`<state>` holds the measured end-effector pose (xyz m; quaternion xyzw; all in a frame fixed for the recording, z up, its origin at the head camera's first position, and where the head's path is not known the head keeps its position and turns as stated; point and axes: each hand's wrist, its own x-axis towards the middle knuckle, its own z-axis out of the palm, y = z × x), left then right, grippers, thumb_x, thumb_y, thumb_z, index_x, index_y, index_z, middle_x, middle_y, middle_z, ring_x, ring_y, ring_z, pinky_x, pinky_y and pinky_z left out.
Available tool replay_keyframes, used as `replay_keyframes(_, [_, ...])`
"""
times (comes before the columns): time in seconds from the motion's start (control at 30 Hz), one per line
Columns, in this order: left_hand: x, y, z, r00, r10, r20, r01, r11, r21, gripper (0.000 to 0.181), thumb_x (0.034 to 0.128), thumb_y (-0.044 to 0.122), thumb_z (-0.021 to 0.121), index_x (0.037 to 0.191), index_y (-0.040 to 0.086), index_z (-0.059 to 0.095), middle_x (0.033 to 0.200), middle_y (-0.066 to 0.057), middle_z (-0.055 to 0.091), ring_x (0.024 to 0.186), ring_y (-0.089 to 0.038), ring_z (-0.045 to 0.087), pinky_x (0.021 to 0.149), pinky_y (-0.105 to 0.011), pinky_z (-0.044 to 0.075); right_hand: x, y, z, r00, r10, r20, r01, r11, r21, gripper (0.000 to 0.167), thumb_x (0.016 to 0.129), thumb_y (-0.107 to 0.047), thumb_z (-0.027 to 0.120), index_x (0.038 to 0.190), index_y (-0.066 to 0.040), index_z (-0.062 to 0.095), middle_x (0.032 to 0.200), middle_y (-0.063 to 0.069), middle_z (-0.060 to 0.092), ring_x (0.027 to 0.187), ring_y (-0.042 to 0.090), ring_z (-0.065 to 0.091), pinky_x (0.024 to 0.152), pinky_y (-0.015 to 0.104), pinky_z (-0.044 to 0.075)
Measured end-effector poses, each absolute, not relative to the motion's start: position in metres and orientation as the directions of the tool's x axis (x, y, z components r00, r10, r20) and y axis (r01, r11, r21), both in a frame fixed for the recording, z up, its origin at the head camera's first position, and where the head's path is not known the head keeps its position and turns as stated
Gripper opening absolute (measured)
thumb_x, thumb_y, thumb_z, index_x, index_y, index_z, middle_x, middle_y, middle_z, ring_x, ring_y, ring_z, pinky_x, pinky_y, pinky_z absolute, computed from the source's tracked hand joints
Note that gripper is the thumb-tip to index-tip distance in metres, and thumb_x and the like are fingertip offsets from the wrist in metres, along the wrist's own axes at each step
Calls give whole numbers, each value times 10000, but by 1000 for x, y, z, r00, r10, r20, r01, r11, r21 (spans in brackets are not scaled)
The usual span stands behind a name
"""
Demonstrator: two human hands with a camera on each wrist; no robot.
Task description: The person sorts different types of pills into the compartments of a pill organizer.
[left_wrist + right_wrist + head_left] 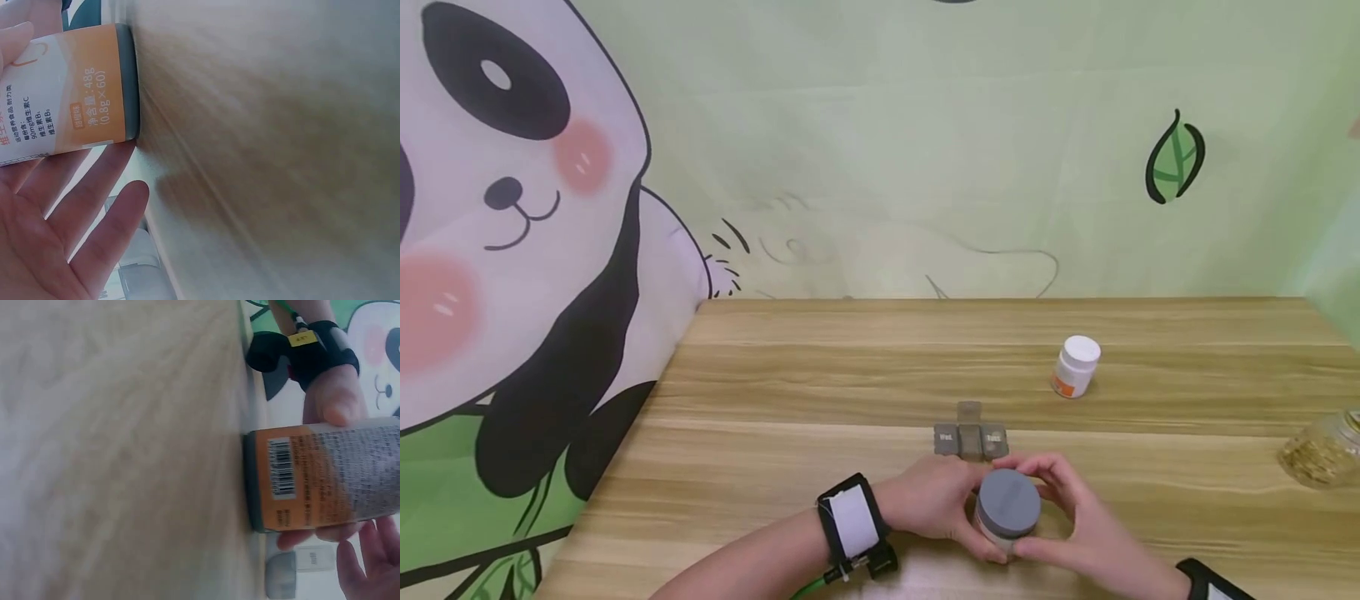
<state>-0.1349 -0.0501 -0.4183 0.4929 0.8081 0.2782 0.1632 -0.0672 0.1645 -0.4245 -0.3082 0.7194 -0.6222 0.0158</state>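
An upright supplement bottle [1008, 504] with a grey lid stands on the wooden table at the near middle. Its orange and white label [94, 87] shows in the left wrist view, and a barcode on the label [282, 469] in the right wrist view. My left hand [934, 500] holds the bottle from the left, thumb in front and fingers behind. From the right, my right hand [1093, 525] grips it, thumb near the front and fingers at the far side. Just behind the hands lies a grey pill organizer [947, 439], its middle lid [969, 412] standing raised.
Farther back on the right stands a white pill bottle [1077, 367] with an orange label patch. A clear jar [1318, 454] with yellowish contents is at the right edge. Behind the table [820, 367] hangs a green panda-print cloth [865, 150].
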Motion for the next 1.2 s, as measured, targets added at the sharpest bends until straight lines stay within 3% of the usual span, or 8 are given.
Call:
replay_keyframes(0.17, [-135,-50,-418,-457,890,7,702,356,617,490,753,376,842,1143,153,646,1002,175,649,849,122,521,724,-80,408,-78,164,-427,-773,-486,407,-479,27,-877,564,740,122,754,1198,-39,469,1337,140,509,1251,142,457,964,244,367])
replay_keyframes(0.4, [-135,-51,-419,-454,891,-13,691,361,626,535,762,381,833,1198,151,625,1045,164,647,893,109,532,749,-91,409,-86,173,-417,-613,-669,419,-562,-2,-827,592,854,73,611,1413,-1,428,1470,186,386,1380,219,321,1048,280,292])
replay_keyframes(0.5, [-136,-51,-419,-452,892,-20,686,362,632,507,768,377,830,1181,155,637,1051,162,641,909,103,532,758,-95,408,-82,175,-413,-637,-694,336,-505,47,-862,634,908,47,577,1487,-31,329,1510,143,355,1399,175,288,1061,263,268])
replay_keyframes(0.63, [-136,-51,-418,-452,892,-18,684,359,635,504,763,368,836,1173,152,638,1057,165,644,926,107,528,769,-96,406,-75,174,-414,-709,-632,313,-459,75,-886,745,867,70,635,1502,-49,263,1483,118,394,1349,119,353,1003,277,352])
replay_keyframes(0.77, [-136,-51,-417,-454,891,-16,686,362,631,513,759,368,839,1176,151,635,1044,170,651,911,119,526,762,-90,405,-70,171,-418,-754,-556,350,-447,42,-894,781,780,106,715,1435,-27,311,1430,149,437,1298,132,408,973,287,386])
replay_keyframes(0.93, [-136,-51,-415,-468,884,-28,685,382,621,489,752,377,842,1135,148,643,984,173,641,837,104,528,714,-87,408,-69,163,-421,-815,-483,321,-393,53,-918,651,745,87,777,1259,-65,407,1370,131,499,1252,149,457,973,262,353])
replay_keyframes(1.07, [-135,-51,-415,-481,876,-33,680,396,617,483,742,387,847,1109,149,642,934,185,629,778,98,523,669,-87,408,-75,160,-424,-818,-466,337,-400,39,-916,569,737,84,787,1168,-77,452,1314,107,546,1220,152,492,967,257,352])
replay_keyframes(1.2, [-136,-51,-415,-469,883,-39,670,383,636,488,758,368,839,1148,150,641,998,175,642,839,106,529,713,-88,411,-85,165,-423,-736,-557,386,-441,-38,-897,545,768,114,724,1235,-44,491,1369,151,502,1281,176,448,987,289,363])
